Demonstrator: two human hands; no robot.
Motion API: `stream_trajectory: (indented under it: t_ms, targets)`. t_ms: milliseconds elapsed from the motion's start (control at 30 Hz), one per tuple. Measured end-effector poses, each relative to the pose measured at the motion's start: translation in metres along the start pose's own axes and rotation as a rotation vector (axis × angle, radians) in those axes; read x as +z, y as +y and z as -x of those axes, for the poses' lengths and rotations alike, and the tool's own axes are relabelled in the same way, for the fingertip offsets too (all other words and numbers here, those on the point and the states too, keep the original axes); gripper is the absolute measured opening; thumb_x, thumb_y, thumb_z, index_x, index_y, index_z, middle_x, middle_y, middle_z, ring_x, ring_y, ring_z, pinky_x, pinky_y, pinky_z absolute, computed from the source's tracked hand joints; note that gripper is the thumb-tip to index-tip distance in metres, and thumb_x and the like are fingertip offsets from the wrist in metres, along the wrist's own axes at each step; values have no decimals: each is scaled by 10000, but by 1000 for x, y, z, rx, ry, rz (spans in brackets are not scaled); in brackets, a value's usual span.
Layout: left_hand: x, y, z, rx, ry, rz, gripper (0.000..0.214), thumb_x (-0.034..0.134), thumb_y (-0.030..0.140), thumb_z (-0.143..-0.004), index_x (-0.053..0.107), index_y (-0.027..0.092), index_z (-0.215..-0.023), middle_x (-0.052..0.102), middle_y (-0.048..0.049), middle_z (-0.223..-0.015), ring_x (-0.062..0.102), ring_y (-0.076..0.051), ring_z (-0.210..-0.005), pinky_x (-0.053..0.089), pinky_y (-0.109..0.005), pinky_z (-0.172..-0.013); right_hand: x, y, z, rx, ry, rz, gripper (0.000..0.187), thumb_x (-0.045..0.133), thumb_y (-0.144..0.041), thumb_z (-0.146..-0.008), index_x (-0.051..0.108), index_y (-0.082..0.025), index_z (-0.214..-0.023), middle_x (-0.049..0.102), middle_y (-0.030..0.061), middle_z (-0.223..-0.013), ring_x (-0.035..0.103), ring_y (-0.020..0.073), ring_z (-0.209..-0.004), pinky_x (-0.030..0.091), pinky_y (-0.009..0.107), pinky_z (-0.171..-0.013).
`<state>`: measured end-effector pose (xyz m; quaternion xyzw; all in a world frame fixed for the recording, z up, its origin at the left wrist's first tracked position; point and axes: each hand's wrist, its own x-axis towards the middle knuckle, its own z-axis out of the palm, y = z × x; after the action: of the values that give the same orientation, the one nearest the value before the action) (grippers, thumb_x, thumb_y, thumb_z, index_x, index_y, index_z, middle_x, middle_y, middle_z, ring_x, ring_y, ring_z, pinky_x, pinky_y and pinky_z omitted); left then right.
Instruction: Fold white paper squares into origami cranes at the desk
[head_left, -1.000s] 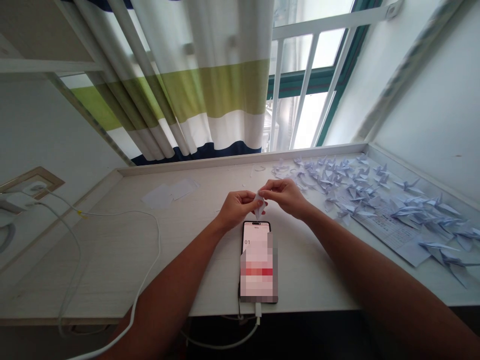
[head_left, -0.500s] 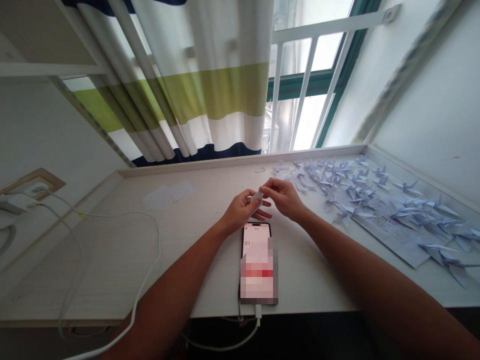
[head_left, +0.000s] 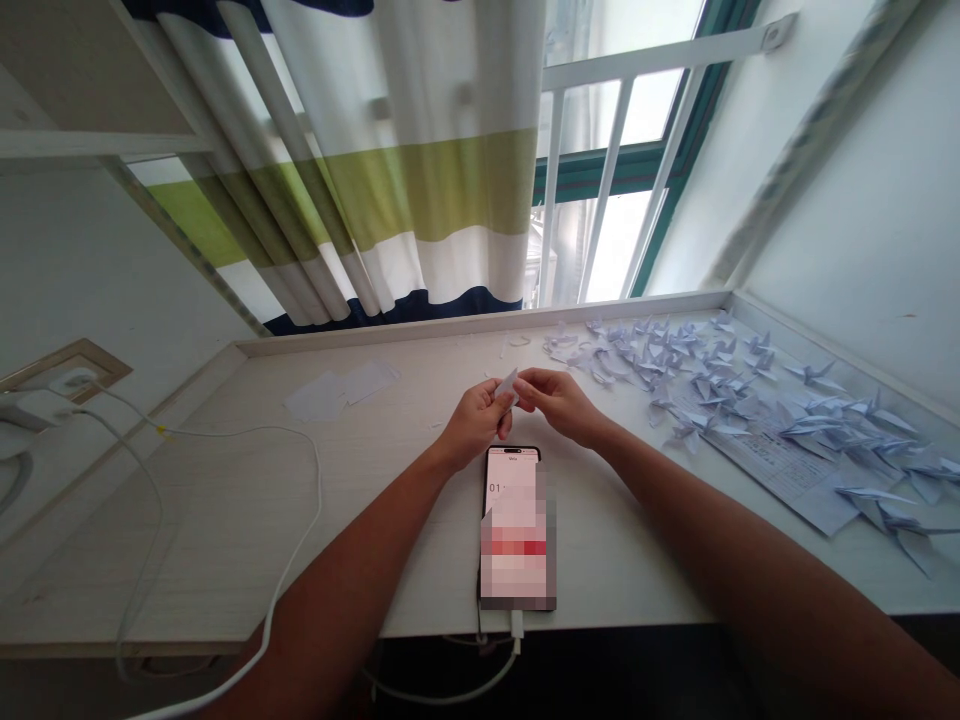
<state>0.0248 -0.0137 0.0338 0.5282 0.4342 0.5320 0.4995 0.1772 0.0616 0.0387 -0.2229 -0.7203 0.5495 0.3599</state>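
Observation:
A small piece of folded white paper (head_left: 508,383) is held up over the desk, its pointed end upward. My left hand (head_left: 480,418) is closed on it, thumb pressed across its face. From the right, my right hand (head_left: 556,400) pinches at the paper's lower right edge, fingers curled; its fingertips partly hide that edge. Just below the hands lies a phone (head_left: 514,490) with a lit screen, partly blurred out. To the right spreads a heap of folded white paper cranes (head_left: 667,360).
Flat paper sheets (head_left: 341,388) lie at the back left of the white desk (head_left: 202,500). A printed sheet (head_left: 787,480) sits under some cranes. A white cable (head_left: 318,470) crosses the left side; another charging cable (head_left: 516,640) runs from the phone. Paper scraps (head_left: 519,341) lie near the back rim.
My left fingers, spread before, have curled in behind the paper. The right hand has lowered slightly from the paper's tip to its side, and more of the point shows.

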Motion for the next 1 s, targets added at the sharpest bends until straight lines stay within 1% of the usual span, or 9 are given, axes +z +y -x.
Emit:
stream_trajectory:
  t_ms: [67,167,300,367,467,600,733,833,1000]
  targets:
    - [-1,1,0,4,-5,-11,437,651,549,-911,659,112,-901,553,34,-523,371,-49,-429,279,-217,-481,-1,-2,2,-29,-7,5,409,689,-564,-864,684,-165,-777,540,-22,-622,496,125,-617,438,304,-649]
    - [-1,-1,0,-13,-18,10,438,683,547,-890,672,109,-890,584,15,-539,376,-50,-449,275,-218,-496,-1,-3,2,-22,56,-33,370,746,-529,-820,696,-168,-755,593,-3,-662,519,131,-630,446,306,-641]
    - [-4,-4,0,-88,-41,17,443,725,540,-858,674,102,-892,754,-105,-818,453,-41,-479,317,-218,-513,-3,-1,0,-16,116,32,353,785,-504,-780,698,-170,-710,657,22,-717,572,151,-690,465,309,-669]
    - [-7,-5,0,-127,-67,-1,440,737,528,-850,687,97,-925,774,-159,-974,529,-56,-515,357,-224,-527,-6,1,-1,-9,128,40,373,771,-525,-788,696,-170,-703,660,24,-700,575,151,-670,466,308,-650]
    - [-12,-4,1,-176,-102,-39,433,750,505,-846,708,99,-990,768,-185,-1076,613,-83,-563,411,-233,-549,-11,2,-2,-25,171,47,395,763,-557,-790,701,-174,-713,670,29,-693,592,160,-666,490,318,-654]
    - [-17,0,1,-212,-125,-72,432,731,509,-865,709,98,-996,772,-190,-1068,680,-114,-580,443,-230,-539,-15,4,-3,-28,260,121,431,769,-599,-768,694,-181,-696,682,39,-684,608,172,-677,515,335,-681]
    - [-20,1,0,-225,-122,-92,436,740,511,-857,701,93,-974,767,-200,-1087,702,-131,-572,452,-219,-495,-16,5,-5,-24,306,236,465,735,-624,-792,675,-178,-674,671,43,-655,581,167,-644,469,318,-631]
    - [-22,-3,-1,-210,-57,-85,442,731,523,-861,702,91,-951,771,-200,-1073,721,-145,-617,489,-220,-520,-19,6,-6,-21,302,255,470,711,-617,-819,667,-173,-668,664,41,-650,566,161,-636,447,311,-627]
    - [-26,-5,-1,-172,-55,-102,465,685,546,-890,707,89,-974,783,-188,-1004,724,-150,-620,509,-232,-560,-27,9,-6,-13,256,258,452,726,-606,-811,696,-166,-710,692,51,-699,600,174,-674,485,325,-668]
